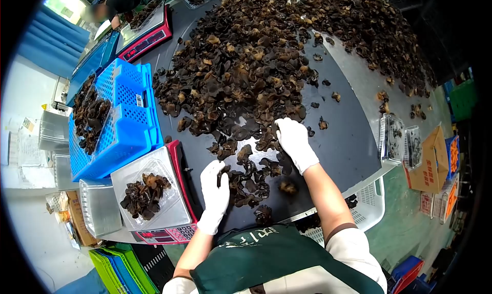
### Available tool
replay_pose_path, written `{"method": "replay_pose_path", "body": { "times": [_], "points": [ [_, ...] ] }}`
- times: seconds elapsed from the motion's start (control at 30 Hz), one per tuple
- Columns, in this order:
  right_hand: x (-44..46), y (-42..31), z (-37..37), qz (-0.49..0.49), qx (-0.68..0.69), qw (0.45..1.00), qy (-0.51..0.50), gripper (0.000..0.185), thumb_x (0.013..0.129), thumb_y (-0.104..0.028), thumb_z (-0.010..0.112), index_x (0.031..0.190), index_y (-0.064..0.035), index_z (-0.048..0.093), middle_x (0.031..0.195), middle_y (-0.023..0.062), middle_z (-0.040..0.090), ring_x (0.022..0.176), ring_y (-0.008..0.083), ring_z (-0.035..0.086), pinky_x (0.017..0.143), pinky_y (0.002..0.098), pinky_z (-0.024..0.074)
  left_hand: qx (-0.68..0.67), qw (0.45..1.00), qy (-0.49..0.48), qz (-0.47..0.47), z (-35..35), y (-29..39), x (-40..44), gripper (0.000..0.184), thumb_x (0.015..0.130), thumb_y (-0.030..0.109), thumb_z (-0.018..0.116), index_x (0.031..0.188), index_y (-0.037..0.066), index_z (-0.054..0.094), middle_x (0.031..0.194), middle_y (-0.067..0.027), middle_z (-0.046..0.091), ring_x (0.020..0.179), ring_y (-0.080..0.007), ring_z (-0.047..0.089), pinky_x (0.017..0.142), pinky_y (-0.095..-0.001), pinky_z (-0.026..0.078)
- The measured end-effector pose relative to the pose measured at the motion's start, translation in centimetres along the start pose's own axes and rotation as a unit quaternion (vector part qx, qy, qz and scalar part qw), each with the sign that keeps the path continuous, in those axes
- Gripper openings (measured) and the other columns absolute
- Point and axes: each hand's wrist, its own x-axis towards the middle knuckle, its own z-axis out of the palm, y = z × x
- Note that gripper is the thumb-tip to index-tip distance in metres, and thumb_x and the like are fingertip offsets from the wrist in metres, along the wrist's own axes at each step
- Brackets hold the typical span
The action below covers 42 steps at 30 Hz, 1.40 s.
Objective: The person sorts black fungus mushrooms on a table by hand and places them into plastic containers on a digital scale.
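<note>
A big heap of dark brown wood ear mushrooms [241,68] covers the far part of the black tabletop [343,140]. My left hand [213,194], in a white glove, is closed at a smaller cluster of wood ears [248,184], with a dark piece between thumb and fingers. At the near edge of the heap lies my gloved right hand [295,143], its fingers bent over but not gripped round anything visible; its thumb side is hidden. Left of my left hand, a red scale [177,166] carries a clear plastic tray [154,168] with wood ears [145,196] in it.
A blue crate [136,109] with a filled tray on top stands at the left. Beyond it is another red scale [148,43], near a person in dark clothes. Stacked clear trays [100,207] sit lower left. Plastic boxes [392,138] lie right, above a white basket [371,204].
</note>
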Motion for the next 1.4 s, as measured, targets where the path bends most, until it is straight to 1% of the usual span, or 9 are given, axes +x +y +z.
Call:
{"method": "replay_pose_path", "body": {
  "times": [0.3,0.57,0.63,0.77,0.83,0.93,0.97,1.1,1.4],
  "points": [
    [-4.1,2.6,-5.2,0.053,0.371,0.926,0.057,0.018,0.084,-0.016,0.065,0.098,-0.0054,0.066,0.085,0.0086,0.066,0.073,0.018,0.061,0.068,0.0289,0.0487,0.218,0.969,-0.026,0.109,4.0,-1.8,7.1,0.043,0.073,0.013,0.069,0.116,0.012,0.061,0.109,-0.0088,0.062,0.098,-0.0282,0.057,0.086,-0.0391,0.046],
    [-13.4,9.0,-14.5,0.22,0.507,0.733,-0.396,0.025,0.091,-0.02,0.061,0.096,0.0022,0.071,0.067,0.0011,0.062,0.059,0.0062,0.051,0.059,0.0237,0.0438,0.113,0.992,0.029,0.046,2.4,-1.5,6.8,0.026,0.072,0.013,0.073,0.097,0.011,0.069,0.082,-0.0081,0.066,0.081,-0.0273,0.06,0.075,-0.0382,0.047],
    [-13.6,8.5,-16.1,0.175,0.428,0.785,-0.413,0.024,0.09,-0.021,0.064,0.093,0.0012,0.071,0.065,0.0008,0.062,0.058,0.0055,0.051,0.058,0.0225,0.0439,0.019,0.999,0.031,0.035,1.8,1.4,6.1,0.021,0.074,0.013,0.072,0.095,0.011,0.07,0.084,-0.0089,0.067,0.079,-0.0269,0.061,0.074,-0.0375,0.048],
    [-13.5,8.5,-14.8,0.166,0.484,0.804,-0.304,0.02,0.088,-0.02,0.067,0.085,0.0002,0.07,0.067,-0.0006,0.062,0.061,0.0068,0.053,0.059,0.0232,0.0445,-0.211,0.915,-0.343,0.021,1.3,10.2,2.3,0.017,0.076,0.01,0.071,0.092,0.006,0.068,0.089,-0.01,0.067,0.08,-0.026,0.064,0.078,-0.0356,0.05],
    [-11.3,6.1,-13.7,0.116,0.402,0.885,-0.207,0.02,0.086,-0.02,0.069,0.083,-0.0004,0.066,0.067,0.0055,0.062,0.061,0.0126,0.054,0.061,0.0273,0.0457,-0.144,0.922,-0.264,0.242,3.3,10.1,2.2,0.02,0.074,0.012,0.073,0.093,0.006,0.067,0.088,-0.01,0.066,0.081,-0.0273,0.064,0.077,-0.038,0.05],
    [-8.9,3.6,-7.4,-0.038,0.303,0.948,0.091,0.018,0.082,-0.016,0.068,0.096,-0.0036,0.067,0.08,0.0096,0.062,0.072,0.0257,0.059,0.069,0.0343,0.0483,0.052,0.952,-0.172,0.246,5.6,7.6,5.8,0.041,0.076,0.023,0.07,0.114,0.008,0.062,0.114,-0.0156,0.06,0.108,-0.0349,0.054,0.092,-0.0458,0.042],
    [-8.3,1.9,-7.7,0.012,0.255,0.967,0.024,0.034,0.081,-0.017,0.067,0.113,-0.0048,0.064,0.112,0.0172,0.062,0.107,0.0343,0.057,0.096,0.0404,0.0449,0.129,0.956,-0.094,0.245,6.2,6.5,6.4,0.047,0.078,0.027,0.068,0.12,0.008,0.059,0.125,-0.0183,0.055,0.117,-0.038,0.048,0.099,-0.0492,0.038],
    [-9.0,-3.3,-4.2,-0.053,0.11,0.993,-0.005,0.057,0.077,-0.036,0.065,0.125,-0.0056,0.057,0.137,0.0249,0.044,0.124,0.0446,0.041,0.104,0.0531,0.0333,0.224,0.937,-0.217,0.154,4.8,2.9,5.1,0.053,0.081,0.037,0.065,0.127,0.012,0.055,0.136,-0.0213,0.046,0.131,-0.0436,0.034,0.109,-0.0554,0.026],
    [-6.6,-3.0,-3.7,-0.093,0.223,0.967,0.074,0.02,0.081,-0.023,0.066,0.094,-0.0066,0.066,0.077,0.0079,0.063,0.071,0.0273,0.061,0.066,0.0369,0.0492,0.059,0.986,-0.116,0.1,-2.0,1.6,-1.6,0.052,0.069,0.019,0.077,0.117,0.008,0.06,0.132,-0.0197,0.05,0.126,-0.0411,0.043,0.106,-0.0509,0.033]
  ]
}}
